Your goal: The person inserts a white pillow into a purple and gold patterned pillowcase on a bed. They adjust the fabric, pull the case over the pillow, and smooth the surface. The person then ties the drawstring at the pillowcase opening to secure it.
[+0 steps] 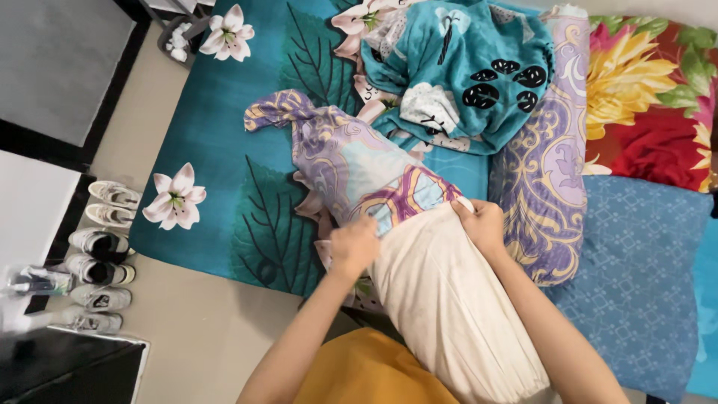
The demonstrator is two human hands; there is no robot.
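Observation:
A cream bolster pillow (449, 307) lies across the bed's near edge, its far end inside a purple patterned pillowcase (351, 161). My left hand (353, 247) grips the case's open hem on the pillow's left side. My right hand (479, 222) grips the hem on the right side. The rest of the case trails loosely up and to the left over the teal floral bedsheet (224, 112).
A second bolster in a purple case (542, 179) lies to the right. A crumpled teal blanket (464, 71) is heaped at the top, a red floral cloth (651, 97) and blue patterned pillow (636, 262) further right. Several shoes (101, 247) line the floor at left.

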